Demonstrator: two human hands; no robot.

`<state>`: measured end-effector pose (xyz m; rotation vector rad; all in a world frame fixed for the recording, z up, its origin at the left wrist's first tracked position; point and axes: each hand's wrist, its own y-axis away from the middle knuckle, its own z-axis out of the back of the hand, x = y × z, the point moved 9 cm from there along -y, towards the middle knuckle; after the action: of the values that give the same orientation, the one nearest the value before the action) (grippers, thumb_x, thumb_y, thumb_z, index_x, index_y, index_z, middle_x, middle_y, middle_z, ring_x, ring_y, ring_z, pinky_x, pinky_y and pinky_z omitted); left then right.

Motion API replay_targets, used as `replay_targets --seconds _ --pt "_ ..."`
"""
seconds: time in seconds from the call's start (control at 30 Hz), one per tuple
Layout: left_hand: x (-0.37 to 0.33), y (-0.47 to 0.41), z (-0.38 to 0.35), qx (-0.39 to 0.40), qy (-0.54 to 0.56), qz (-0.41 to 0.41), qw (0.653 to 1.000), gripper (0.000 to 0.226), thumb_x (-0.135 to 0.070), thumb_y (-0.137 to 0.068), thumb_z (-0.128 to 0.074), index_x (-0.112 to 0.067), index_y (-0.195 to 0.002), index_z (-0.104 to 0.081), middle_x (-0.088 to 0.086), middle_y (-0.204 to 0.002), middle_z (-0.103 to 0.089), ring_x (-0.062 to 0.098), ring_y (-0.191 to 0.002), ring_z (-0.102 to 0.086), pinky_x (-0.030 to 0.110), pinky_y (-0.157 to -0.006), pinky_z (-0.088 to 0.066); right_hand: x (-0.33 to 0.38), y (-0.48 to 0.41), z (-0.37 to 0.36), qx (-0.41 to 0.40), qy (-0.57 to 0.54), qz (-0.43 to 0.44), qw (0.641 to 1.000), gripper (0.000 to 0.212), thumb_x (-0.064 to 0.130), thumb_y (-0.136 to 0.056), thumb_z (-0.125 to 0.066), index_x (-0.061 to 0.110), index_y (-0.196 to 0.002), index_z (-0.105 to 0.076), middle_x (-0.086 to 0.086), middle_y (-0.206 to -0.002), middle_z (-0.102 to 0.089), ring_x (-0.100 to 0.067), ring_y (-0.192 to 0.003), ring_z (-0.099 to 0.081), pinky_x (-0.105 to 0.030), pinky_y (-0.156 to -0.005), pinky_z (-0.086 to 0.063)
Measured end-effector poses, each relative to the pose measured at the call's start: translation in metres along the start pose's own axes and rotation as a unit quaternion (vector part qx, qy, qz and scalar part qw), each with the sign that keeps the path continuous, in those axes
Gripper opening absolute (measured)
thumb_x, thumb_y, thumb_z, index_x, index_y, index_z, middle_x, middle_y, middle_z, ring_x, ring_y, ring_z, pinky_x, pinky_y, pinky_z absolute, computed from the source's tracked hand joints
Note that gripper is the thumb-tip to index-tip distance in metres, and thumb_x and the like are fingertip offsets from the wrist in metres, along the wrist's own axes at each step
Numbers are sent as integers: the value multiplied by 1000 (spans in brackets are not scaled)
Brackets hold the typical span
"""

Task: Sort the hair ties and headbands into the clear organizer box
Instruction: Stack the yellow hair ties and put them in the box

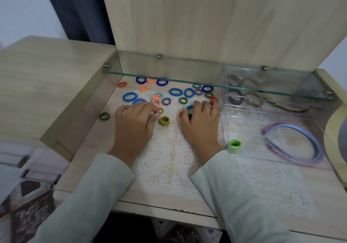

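Several loose hair ties [175, 91] in blue, orange, striped and olive lie on a lace mat. My left hand [134, 124] is curled, its thumb and fingertips pinching an olive hair tie [161, 110]; a stack of olive ties [164, 120] sits just in front of it. My right hand [201, 124] arches over a light blue hair tie [189, 107] and a red tie [180, 114], thumb and forefinger around the blue one. The clear organizer box [225, 130] stands to the right, holding green ties [234, 144], pastel headbands [302, 139] and dark and bronze bands [253, 100].
A glass shelf [187, 80] juts out above the back ties and the box's rear compartments. Wooden side walls [84, 111] close in the left and right. A striped green tie [104, 116] lies apart at the left. The lace mat [169, 158] reaches the front edge.
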<state>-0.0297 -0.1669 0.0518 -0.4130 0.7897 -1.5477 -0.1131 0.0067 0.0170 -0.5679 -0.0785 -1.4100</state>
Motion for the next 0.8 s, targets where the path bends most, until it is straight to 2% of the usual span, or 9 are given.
replay_targets --seconds 0.2,0.47,0.8 --pt "-9 3 -6 32 17 -30 999 9 -30 -96 -57 -29 -98 -65 -16 -107 -69 9 -100 -64 41 -95 -39 0 0 0 7 0 1 1000 50 46 -92 -41 11 -126 -51 -15 -135 -47 -36 -143 -15 -50 -116 -17" --pt "-14 5 -9 51 -3 -48 998 17 -31 -97 -50 -30 -100 -67 -17 -109 -69 9 -109 -61 37 -96 -32 0 1 1 8 -1 -1 1000 53 48 -91 -40 10 -128 -49 -15 -135 -47 -36 -143 -16 -49 -116 -16" --pt "-13 6 -10 72 -25 -38 996 14 -32 -97 -51 -31 -98 -65 -17 -110 -68 9 -110 -60 39 -96 -32 1 2 3 13 -2 0 1000 63 51 -90 -42 9 -136 -39 -14 -140 -43 -34 -143 -15 -48 -115 -14"
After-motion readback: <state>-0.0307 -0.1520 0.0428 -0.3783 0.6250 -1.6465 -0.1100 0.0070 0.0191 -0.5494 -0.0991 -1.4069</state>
